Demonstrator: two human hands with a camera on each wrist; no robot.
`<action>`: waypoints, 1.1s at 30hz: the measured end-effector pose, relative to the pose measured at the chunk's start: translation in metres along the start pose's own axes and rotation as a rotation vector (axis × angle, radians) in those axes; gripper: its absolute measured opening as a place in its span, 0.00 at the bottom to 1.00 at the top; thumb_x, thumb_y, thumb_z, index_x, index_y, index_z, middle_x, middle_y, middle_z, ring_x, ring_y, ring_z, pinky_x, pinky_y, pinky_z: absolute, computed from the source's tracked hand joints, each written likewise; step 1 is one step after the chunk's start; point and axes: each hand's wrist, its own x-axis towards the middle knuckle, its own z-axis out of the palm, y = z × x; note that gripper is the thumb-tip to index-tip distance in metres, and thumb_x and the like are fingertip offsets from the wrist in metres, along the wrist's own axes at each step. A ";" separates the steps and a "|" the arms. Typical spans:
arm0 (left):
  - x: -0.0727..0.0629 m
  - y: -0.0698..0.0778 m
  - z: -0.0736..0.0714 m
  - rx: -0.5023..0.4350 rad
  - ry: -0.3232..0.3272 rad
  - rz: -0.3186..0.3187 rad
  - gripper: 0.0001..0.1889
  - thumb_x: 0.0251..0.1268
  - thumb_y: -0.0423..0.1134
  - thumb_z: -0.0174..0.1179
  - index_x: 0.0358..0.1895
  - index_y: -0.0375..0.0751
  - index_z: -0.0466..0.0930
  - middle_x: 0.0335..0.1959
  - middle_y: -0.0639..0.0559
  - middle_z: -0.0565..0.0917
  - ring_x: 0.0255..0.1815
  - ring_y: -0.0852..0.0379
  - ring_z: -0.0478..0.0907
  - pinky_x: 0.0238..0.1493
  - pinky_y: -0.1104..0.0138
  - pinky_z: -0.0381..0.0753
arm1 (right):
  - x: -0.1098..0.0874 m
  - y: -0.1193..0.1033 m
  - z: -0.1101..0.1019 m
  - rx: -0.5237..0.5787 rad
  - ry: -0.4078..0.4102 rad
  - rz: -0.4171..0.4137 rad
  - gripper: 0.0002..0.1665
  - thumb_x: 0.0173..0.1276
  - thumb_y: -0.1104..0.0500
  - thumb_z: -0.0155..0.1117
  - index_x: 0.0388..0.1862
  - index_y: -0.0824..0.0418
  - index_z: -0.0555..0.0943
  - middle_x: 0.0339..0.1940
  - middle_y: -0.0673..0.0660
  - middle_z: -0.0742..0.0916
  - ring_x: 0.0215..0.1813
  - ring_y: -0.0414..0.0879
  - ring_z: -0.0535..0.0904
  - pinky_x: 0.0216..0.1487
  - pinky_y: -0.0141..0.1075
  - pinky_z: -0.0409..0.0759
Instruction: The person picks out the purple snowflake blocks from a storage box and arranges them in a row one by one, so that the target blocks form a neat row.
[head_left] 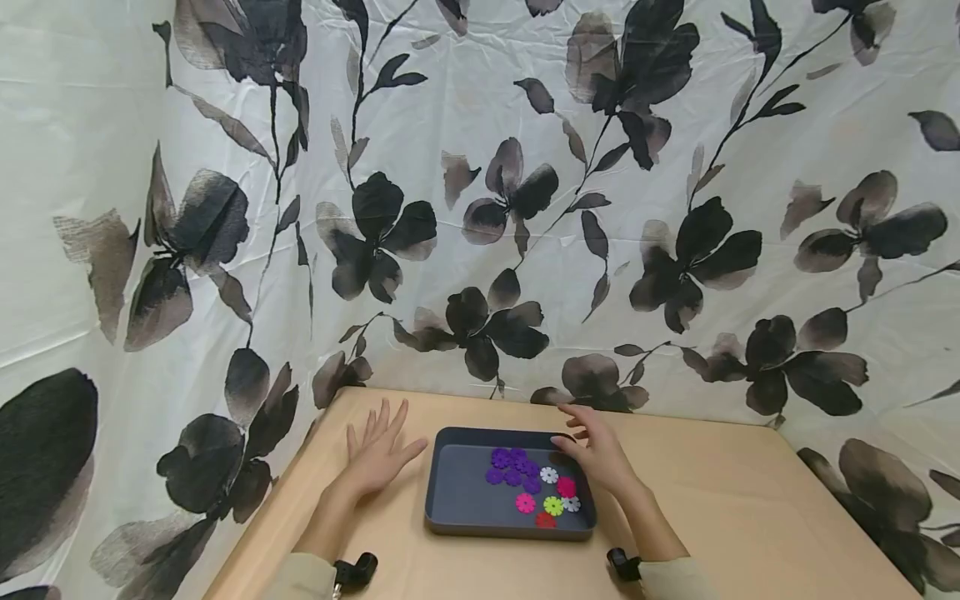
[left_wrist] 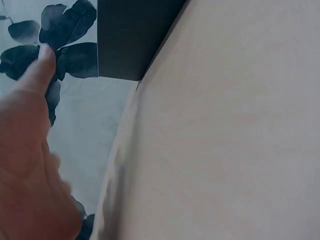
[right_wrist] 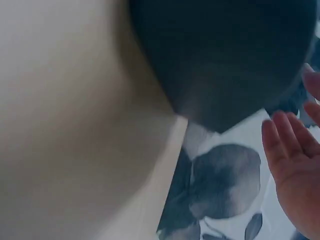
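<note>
A dark grey rectangular tray (head_left: 459, 504) lies on the table with small flower-shaped pieces in it. Several purple flower pieces (head_left: 512, 477) cluster near its middle. Toward the right are two whitish pieces (head_left: 549, 475), a yellow-green piece (head_left: 553, 506), a pink piece (head_left: 525, 502), a deep pink piece (head_left: 566, 487) and a red piece (head_left: 546, 520). Left of the tray, my left hand (head_left: 377, 457) has its fingers spread and holds nothing. My right hand (head_left: 602, 454), fingers slightly bent and holding nothing, is at the tray's far right corner. Both wrist views show the tray's outer side.
The light wooden table (head_left: 720, 500) extends to both sides of the tray. Behind and to the left hangs a white cloth (head_left: 465, 92) printed with dark flowers, close to the table's far edge. Each wrist bears a black camera (head_left: 357, 570).
</note>
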 end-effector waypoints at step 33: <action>-0.005 -0.005 0.006 -0.485 -0.389 0.193 0.40 0.68 0.47 0.71 0.81 0.46 0.64 0.82 0.48 0.64 0.85 0.44 0.55 0.83 0.50 0.55 | 0.015 -0.002 0.044 -0.138 -0.455 0.039 0.15 0.59 0.65 0.81 0.40 0.60 0.82 0.34 0.52 0.85 0.37 0.44 0.77 0.37 0.34 0.76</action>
